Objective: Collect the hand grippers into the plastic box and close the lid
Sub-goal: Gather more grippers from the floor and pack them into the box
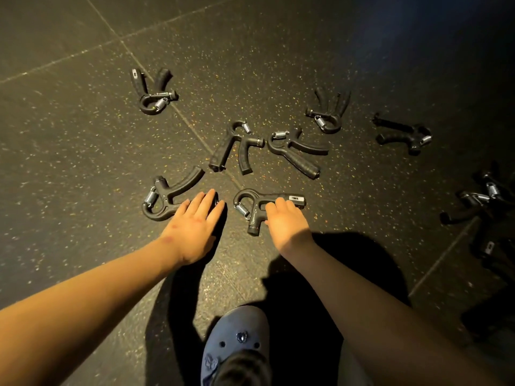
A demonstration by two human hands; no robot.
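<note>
Several black hand grippers with steel springs lie scattered on a dark speckled floor. My left hand (195, 227) lies flat, fingers spread, over the lower handle of the near-left hand gripper (167, 196). My right hand (287, 221) has its fingers curled over the upper handle of the near-middle hand gripper (255, 210), which still rests on the floor. Others lie farther off: a far-left gripper (152, 90), a centre pair (234, 146) (298, 151), and two at the far right (328, 115) (404, 133). No plastic box is in view.
A heap of more grippers (479, 199) sits in shadow at the right edge. My blue clog (237, 338) stands at the bottom centre, between my arms. Pale seams cross the rubber floor tiles (83, 162).
</note>
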